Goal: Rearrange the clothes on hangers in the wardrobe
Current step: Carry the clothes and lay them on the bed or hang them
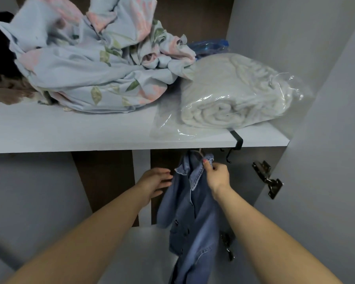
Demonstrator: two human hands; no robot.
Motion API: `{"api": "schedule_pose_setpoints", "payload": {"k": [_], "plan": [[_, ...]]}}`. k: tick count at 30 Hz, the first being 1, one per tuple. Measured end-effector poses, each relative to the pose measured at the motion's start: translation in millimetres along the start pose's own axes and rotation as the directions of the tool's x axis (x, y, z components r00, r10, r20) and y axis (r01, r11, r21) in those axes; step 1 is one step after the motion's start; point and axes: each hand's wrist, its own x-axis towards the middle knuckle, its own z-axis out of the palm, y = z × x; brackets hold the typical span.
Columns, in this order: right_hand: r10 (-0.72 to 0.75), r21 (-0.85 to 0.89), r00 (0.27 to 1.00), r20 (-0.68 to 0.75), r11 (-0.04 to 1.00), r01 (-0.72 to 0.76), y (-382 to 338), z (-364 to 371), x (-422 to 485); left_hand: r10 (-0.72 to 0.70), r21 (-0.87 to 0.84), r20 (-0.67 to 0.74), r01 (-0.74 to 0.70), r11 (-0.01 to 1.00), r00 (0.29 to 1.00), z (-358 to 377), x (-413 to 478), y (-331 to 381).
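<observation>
Right hand [217, 177] pinches denim shirt [193, 222], left hand [154, 183], fingers [165, 181] straight, beside it, under bagged blanket [234, 93].

A home wardrobe: white shelf [70, 136] piled with floral bedding [86, 64], bagged blanket [234, 95], denim shirt [191, 212] hanging below.

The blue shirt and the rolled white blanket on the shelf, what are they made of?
The blue shirt looks like denim: faded blue woven cloth, paler stitched edges, dark buttons. The rolled white blanket looks soft and fuzzy, maybe fleece or wool; I cannot tell which. Its clear plastic bag is shiny, with glare and crinkles.
</observation>
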Motion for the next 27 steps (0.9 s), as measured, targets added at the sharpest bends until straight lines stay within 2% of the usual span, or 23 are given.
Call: {"api": "schedule_pose_setpoints", "payload": {"k": [8,13,18,27], "plan": [[0.062,-0.077,0.997,0.045,0.995,-0.058,33,-3,21,0.011,0.125,-0.035,-0.007,0.992,0.999,4,6,-4],[0.144,-0.156,0.989,0.027,0.978,-0.138,47,-11,35,0.006,0.145,-0.057,0.002,0.989,0.998,-11,4,-12],[0.155,-0.198,0.988,0.018,0.969,-0.149,53,-13,48,-0.005,0.148,-0.072,0.016,0.989,0.997,-28,4,-18],[0.229,-0.272,0.968,-0.100,0.930,-0.248,59,-36,60,-0.007,0.168,-0.120,0.027,0.985,0.993,-45,5,-25]]}}
